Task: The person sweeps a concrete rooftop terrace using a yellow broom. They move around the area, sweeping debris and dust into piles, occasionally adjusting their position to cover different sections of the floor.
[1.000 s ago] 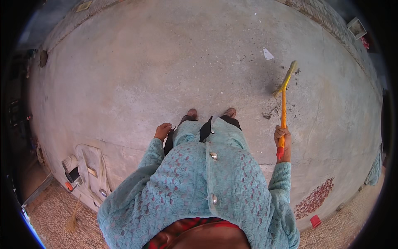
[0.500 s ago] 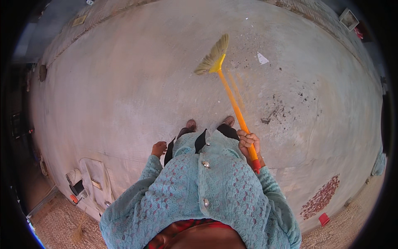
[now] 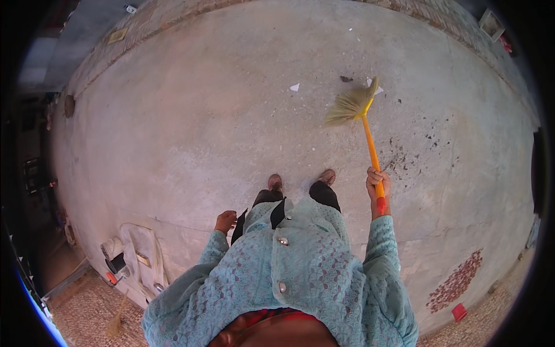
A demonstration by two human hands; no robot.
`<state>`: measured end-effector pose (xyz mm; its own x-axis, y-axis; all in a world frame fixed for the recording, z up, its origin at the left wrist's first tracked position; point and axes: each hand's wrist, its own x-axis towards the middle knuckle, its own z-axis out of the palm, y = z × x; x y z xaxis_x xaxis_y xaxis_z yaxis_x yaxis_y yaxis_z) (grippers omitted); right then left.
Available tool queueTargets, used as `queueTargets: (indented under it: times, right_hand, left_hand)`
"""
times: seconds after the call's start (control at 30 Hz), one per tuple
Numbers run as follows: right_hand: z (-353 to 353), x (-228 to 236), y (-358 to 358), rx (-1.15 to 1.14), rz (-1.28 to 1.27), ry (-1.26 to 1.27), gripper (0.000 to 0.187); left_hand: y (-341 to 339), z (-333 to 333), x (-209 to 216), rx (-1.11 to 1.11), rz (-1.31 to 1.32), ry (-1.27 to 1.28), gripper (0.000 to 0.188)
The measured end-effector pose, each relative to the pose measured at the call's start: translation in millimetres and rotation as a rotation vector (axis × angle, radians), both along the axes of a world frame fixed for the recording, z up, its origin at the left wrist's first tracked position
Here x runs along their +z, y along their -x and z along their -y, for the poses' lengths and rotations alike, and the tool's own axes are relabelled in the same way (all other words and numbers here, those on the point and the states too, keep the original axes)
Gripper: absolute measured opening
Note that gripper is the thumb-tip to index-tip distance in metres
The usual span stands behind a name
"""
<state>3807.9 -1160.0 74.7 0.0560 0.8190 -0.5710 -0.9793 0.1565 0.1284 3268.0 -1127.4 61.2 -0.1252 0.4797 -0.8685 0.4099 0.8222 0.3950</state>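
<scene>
My right hand (image 3: 378,180) is wrapped round the orange handle of a broom (image 3: 370,137), near its red end cap. The yellow collar and spread, pale bristles of the broom rest on the concrete floor ahead and to the right, smeared by motion. Behind the bristles lies a white scrap (image 3: 378,88), partly hidden. A smaller white scrap (image 3: 295,87) and a dark clump (image 3: 346,78) lie close by. My left hand (image 3: 225,221) hangs at my left side with loosely bent fingers, nothing visible in it, beside a black strip of clothing.
Dark bits of debris (image 3: 404,159) are scattered right of the broom. Farther back on the right lie a reddish patch of small pieces (image 3: 455,281) and a red piece (image 3: 459,312). A pale cloth (image 3: 141,254) lies at lower left. A brick edge (image 3: 173,22) borders the far side.
My right hand has swung right with the broom, whose bristles now sit farther right by the large white scrap. A small white scrap and a dark clump now show. My left hand stays low.
</scene>
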Motion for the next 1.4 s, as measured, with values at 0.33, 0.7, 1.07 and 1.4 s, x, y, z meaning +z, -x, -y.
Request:
queueTargets:
  times: [0.33,0.7,1.07,1.4]
  right_hand:
    - [74,107,50,0.150,0.138,0.161,0.038]
    - [79,74,120,0.299,-0.145,0.160,0.028]
    - [77,74,43,0.153,0.228,0.267,0.022]
    - [49,128,66,0.165,0.052,0.006,0.049]
  left_hand:
    - [-27,-27,-23,-0.165,0.041,-0.112,0.018]
    - [-22,-44,-13,-0.105,0.042,-0.019,0.020]
    - [-32,-51,-5,-0.141,0.068,-0.065,0.023]
    - [-114,-116,35,-0.390,0.337,-0.469,0.021]
